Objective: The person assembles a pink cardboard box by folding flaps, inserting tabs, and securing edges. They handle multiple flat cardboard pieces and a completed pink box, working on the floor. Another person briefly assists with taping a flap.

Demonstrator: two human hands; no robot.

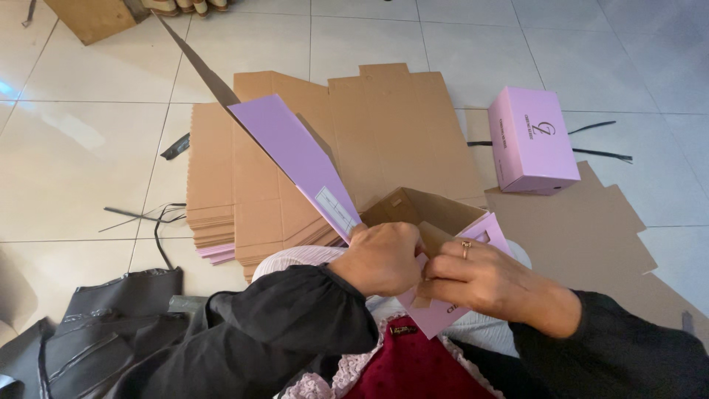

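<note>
Currently both hands, left hand [382, 258] and right hand [473, 277], fingers pinching the half-folded pink box [443, 310]; we should crease flaps squarely, holding corners tight.

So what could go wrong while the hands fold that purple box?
The left hand and right hand both pinch the half-folded purple box on the lap, so a flap might crease or tear if pushed too hard. Its long purple flap sticks out over the stack of flat cardboard and could bend. Cardboard edges might also nick a finger.
</note>
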